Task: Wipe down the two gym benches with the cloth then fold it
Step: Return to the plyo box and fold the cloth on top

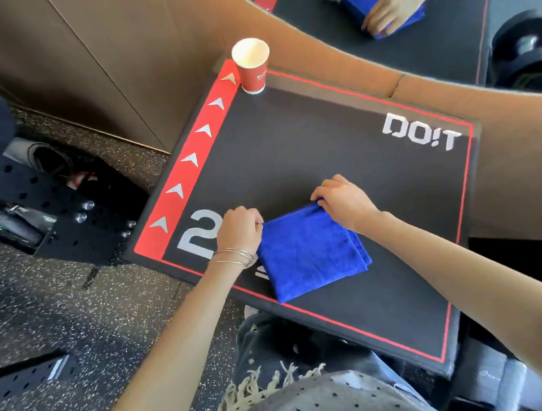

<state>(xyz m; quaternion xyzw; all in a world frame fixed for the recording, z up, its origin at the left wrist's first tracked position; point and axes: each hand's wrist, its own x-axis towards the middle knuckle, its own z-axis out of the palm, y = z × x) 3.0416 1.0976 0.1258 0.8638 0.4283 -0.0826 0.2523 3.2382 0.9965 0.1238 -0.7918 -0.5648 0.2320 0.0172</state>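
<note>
A blue cloth (310, 252), folded into a thick square, lies on the near part of a black padded bench top (305, 138) with a red border, white arrows and the print "DO!T". My left hand (240, 231) pinches the cloth's far left corner. My right hand (343, 202) grips its far right corner. Both hands sit at the cloth's far edge. A mirror at the top right reflects the hands and the cloth.
A red paper cup (252, 66) stands upright on the bench's far left corner. Brown wall panels rise behind. A black perforated steel frame (37, 194) and speckled rubber floor lie to the left. Weight plates (531, 47) show at the right.
</note>
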